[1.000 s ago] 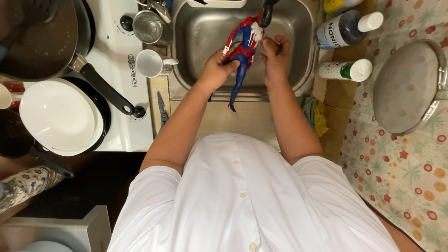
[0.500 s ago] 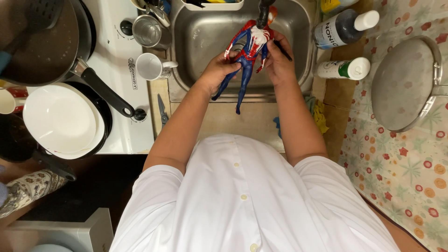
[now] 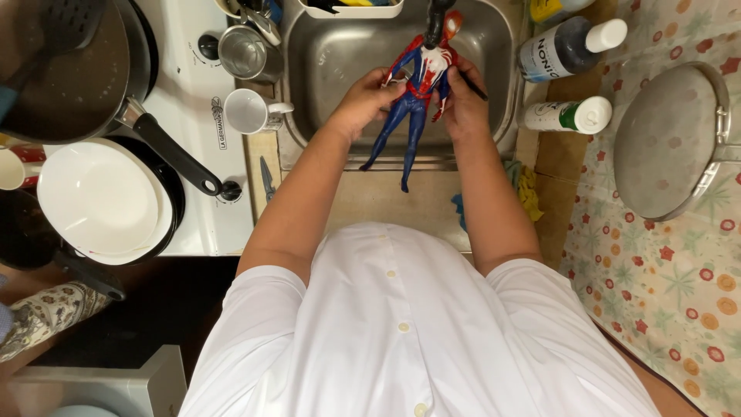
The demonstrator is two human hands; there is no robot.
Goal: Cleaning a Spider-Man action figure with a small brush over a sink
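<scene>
The left hand (image 3: 361, 99) closes around the torso of a red and blue action figure (image 3: 417, 93), holding it upright over the steel sink (image 3: 332, 62) beneath the dark faucet (image 3: 437, 17). The right hand (image 3: 463, 96) grips the figure's other side and pinches a thin dark tool, possibly a small brush. A steady left grip with short strokes would likely suit best. A white mug (image 3: 248, 110) sits just left of the sink; two bottles (image 3: 567, 116) lie to the right.
</scene>
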